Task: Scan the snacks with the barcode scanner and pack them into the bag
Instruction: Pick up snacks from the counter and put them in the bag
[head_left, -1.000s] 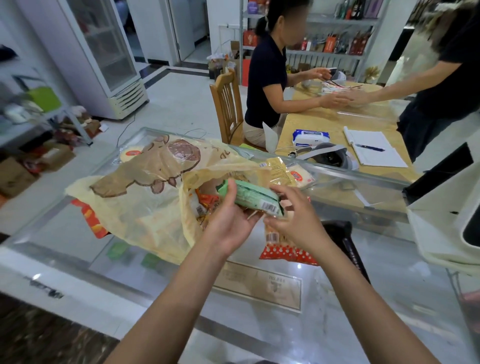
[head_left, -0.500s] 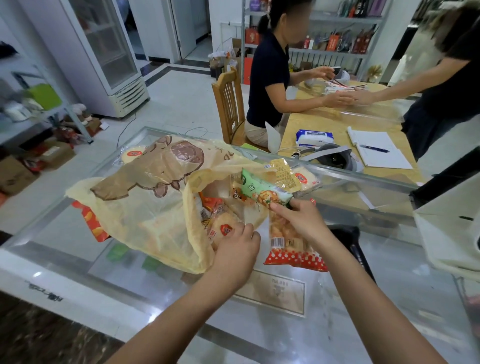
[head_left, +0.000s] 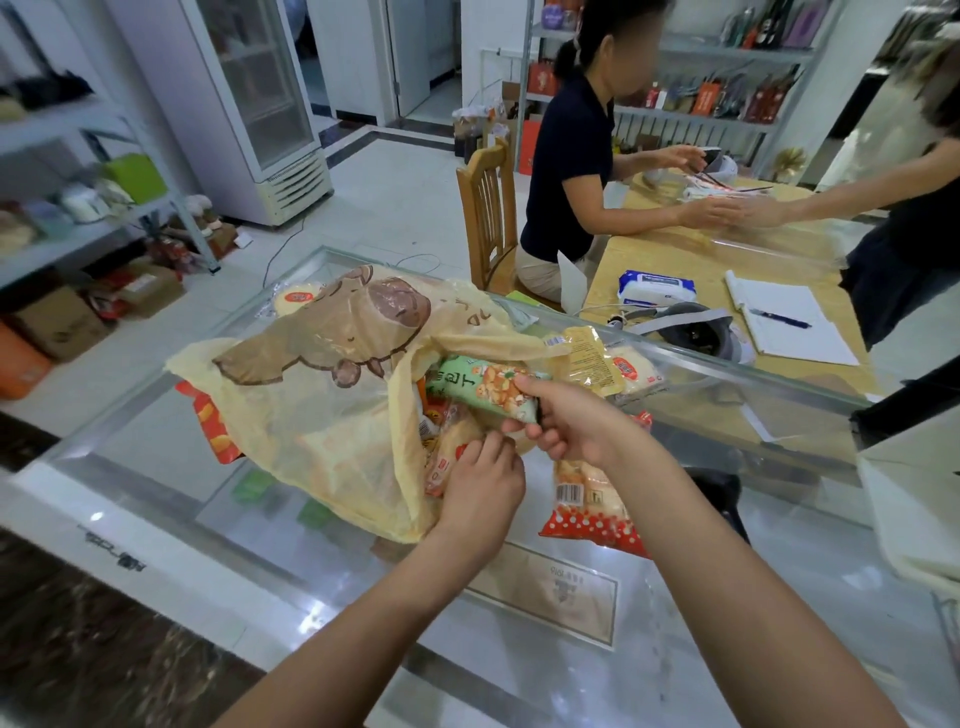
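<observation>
Nearest the camera, the left hand (head_left: 480, 486) pinched the lower lip of the yellow plastic bag (head_left: 322, 415), fingers closed on the thin film to hold its mouth open on the glass counter (head_left: 156, 499). Just beyond it, the right hand (head_left: 563, 423) gripped 1 end of a green snack packet (head_left: 480, 387), fingers wrapped round it, the packet's far end already over the bag's mouth.

The risk, as I judged it, lay in that film: limp and slippery, it could slide from the pinch and let the mouth fall shut, so the packet would catch on the rim or skid off across the smooth glass. Packets already crowding the opening could also block it.

A red polka-dot snack bag (head_left: 592, 512), glossy and pillowy with its barcode showing, lay beside the right wrist. A flat yellow packet (head_left: 592, 361) sat beyond. The bag was translucent, crinkled, printed with a brown cartoon animal. I could not make out the scanner for certain.
</observation>
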